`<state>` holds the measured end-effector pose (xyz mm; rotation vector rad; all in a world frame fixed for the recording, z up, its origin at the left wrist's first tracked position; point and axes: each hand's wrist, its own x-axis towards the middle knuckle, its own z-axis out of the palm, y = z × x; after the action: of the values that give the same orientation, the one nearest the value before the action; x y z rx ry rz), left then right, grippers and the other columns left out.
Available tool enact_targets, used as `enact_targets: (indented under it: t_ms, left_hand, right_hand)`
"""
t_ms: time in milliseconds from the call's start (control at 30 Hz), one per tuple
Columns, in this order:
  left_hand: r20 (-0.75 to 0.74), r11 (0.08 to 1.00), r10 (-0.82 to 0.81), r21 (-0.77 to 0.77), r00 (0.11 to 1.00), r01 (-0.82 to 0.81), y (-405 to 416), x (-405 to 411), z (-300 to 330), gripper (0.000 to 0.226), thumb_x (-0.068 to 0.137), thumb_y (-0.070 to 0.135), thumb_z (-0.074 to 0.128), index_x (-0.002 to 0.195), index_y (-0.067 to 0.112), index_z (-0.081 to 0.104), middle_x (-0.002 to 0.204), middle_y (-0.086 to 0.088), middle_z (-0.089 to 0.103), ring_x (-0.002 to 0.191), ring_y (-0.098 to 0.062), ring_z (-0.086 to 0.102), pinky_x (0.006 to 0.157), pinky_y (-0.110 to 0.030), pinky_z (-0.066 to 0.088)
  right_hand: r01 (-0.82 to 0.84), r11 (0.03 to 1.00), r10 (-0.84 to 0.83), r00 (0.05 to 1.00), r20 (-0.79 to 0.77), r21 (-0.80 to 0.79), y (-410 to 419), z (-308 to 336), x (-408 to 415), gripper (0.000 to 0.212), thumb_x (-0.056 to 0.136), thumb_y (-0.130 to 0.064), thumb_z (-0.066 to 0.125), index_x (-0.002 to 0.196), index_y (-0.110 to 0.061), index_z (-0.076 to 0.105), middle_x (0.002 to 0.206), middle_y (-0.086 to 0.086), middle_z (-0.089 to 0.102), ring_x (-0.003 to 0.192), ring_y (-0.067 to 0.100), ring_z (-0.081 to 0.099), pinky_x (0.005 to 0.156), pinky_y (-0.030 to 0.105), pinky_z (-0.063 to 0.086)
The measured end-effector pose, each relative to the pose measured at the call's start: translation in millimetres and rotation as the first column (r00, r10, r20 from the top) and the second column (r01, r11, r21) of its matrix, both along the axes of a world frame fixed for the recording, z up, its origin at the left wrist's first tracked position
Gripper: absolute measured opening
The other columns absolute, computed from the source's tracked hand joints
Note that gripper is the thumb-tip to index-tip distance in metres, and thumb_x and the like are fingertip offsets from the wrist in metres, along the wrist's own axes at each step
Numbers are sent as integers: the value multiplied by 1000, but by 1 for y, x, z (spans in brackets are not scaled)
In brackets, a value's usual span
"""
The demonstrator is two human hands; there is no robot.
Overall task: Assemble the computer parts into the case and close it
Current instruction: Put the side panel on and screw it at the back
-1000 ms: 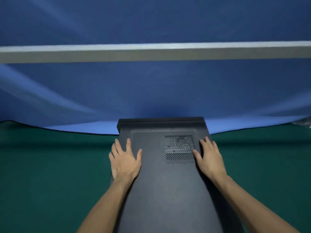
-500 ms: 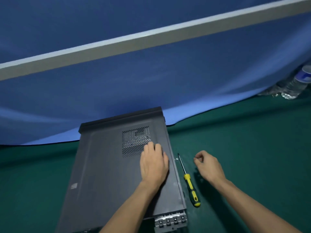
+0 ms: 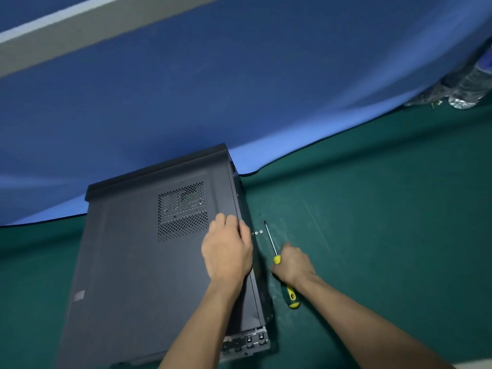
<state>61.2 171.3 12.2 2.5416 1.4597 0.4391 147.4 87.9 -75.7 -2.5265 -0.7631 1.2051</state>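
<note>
The black computer case lies on its side on the green table, its side panel with a mesh vent facing up. My left hand rests on the panel near its right edge, fingers curled over that edge. Just right of the case, my right hand grips the handle of a yellow-and-black screwdriver lying on the table, its shaft pointing away from me. Two small screws lie beside the shaft tip.
The green table surface stretches to the right. A blue cloth hangs behind the case. Plastic water bottles lie at the far right edge by the cloth. The case's rear slot brackets face me.
The view swung right. My right hand came off the case, reached the table and closed on the screwdriver handle. My left hand slid across the panel to its right edge.
</note>
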Motion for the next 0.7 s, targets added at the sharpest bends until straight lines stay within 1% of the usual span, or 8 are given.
enact_targets:
  t_ms: [133,233,300,367,433,500,567,700]
  left_hand:
    - [-14,1000,20,-9,1000,-20,1,0,0,25,91,20,52,67,12,48,72,-4,47,67,-26,50,57,-33,34]
    - [-6,1000,22,-3,1000,-22,1,1,0,26,89,19,55,65,13,45,70,-3,44,64,-26,49,56,-31,32]
    - [-7,1000,26,5,1000,-26,1,2,-1,27,88,18,57,64,12,46,69,-4,45,62,-27,49,54,-31,33]
    - [-5,1000,25,7,1000,-25,2,1,-2,27,87,18,56,63,13,45,68,-4,45,60,-27,48,53,-31,34]
    - [-1,1000,20,8,1000,-20,3,1,-3,28,88,18,55,64,14,43,69,-5,46,61,-27,49,53,-33,35]
    - [-2,1000,13,13,1000,-13,3,0,-4,29,90,18,54,65,17,39,70,-5,46,62,-26,49,54,-32,34]
    - [-2,1000,9,12,1000,-9,4,0,-4,29,90,18,54,65,17,39,70,-4,45,62,-26,48,54,-31,32]
    - [6,1000,5,24,1000,-5,4,0,-6,30,88,17,56,64,16,39,68,-4,44,59,-26,47,53,-30,31]
  right_hand:
    - [129,989,-124,990,-65,74,10,-6,13,29,88,-27,52,108,-8,44,115,15,61,103,35,59,79,34,44]
    - [110,988,-101,991,-84,108,21,-10,24,21,88,-30,52,99,-17,40,108,10,63,98,32,60,72,32,40]
    - [74,986,-68,997,-44,149,30,-13,26,17,87,-31,55,98,-21,45,102,7,65,95,32,60,71,32,42]
    - [108,970,-102,994,-42,217,40,-16,27,11,89,-29,58,98,-23,54,99,7,67,93,32,61,72,32,46]
    - [137,958,-130,991,-43,254,49,-19,28,7,89,-30,62,93,-25,60,96,4,68,91,29,61,70,30,44]
    - [147,957,-140,989,-45,251,55,-21,28,5,87,-30,65,84,-27,62,89,2,69,88,27,62,66,28,42]
    - [159,956,-153,987,-43,246,58,-23,29,11,85,-29,66,75,-28,61,82,1,68,83,25,62,65,28,43]
    - [163,957,-158,987,-39,239,64,-25,29,14,86,-25,62,72,-26,62,76,1,65,81,26,62,63,27,42]
